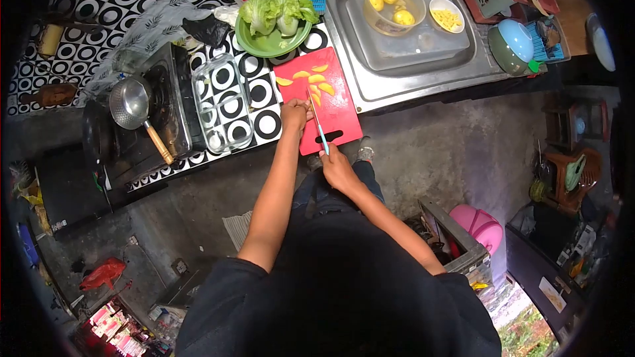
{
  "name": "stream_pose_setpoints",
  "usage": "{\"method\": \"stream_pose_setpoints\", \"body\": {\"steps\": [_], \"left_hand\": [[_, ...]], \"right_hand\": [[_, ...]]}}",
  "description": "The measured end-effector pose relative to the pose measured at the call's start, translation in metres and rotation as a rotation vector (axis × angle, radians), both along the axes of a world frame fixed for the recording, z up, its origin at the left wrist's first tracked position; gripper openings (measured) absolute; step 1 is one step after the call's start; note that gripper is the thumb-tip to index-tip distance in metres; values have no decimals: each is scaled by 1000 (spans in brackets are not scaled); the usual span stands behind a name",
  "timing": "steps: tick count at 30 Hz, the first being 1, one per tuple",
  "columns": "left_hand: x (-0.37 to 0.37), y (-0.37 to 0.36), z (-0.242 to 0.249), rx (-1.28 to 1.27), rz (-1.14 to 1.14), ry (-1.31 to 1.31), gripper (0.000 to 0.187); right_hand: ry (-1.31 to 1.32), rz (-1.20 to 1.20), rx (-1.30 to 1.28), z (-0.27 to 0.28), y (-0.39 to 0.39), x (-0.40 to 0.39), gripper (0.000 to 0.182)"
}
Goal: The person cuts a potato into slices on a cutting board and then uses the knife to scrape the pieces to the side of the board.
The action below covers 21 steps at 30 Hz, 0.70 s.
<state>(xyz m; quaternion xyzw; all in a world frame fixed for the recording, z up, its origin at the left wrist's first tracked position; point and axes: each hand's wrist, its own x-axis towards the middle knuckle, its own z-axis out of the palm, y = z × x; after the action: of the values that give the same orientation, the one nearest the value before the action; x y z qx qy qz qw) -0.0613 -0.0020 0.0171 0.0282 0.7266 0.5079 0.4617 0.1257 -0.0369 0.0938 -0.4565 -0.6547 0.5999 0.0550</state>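
A red cutting board (337, 109) lies on the patterned counter with several yellow potato slices (311, 80) at its far end. My left hand (294, 114) rests on the board's left edge, fingers curled over something I cannot make out. My right hand (336, 164) grips the blue handle of a knife (317, 119) whose blade points away across the board toward the slices.
A clear glass dish (223, 102) sits left of the board, beside a stove with a metal pot (130, 102). A green plate of leafy greens (274, 16) stands behind. The sink (410, 59) holds a bowl of potatoes (395, 5) and a white bowl of cut pieces (447, 14).
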Motion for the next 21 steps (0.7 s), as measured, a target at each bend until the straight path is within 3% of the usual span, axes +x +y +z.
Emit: {"method": "stream_pose_setpoints", "body": {"steps": [12,21], "left_hand": [[1,2,-9,-1,22,17,9],[4,5,-9,-9,38,73,11]], "right_hand": [[-46,36,-80,2,4,-2,30],[-72,50,9,1,3,-3,31]]}}
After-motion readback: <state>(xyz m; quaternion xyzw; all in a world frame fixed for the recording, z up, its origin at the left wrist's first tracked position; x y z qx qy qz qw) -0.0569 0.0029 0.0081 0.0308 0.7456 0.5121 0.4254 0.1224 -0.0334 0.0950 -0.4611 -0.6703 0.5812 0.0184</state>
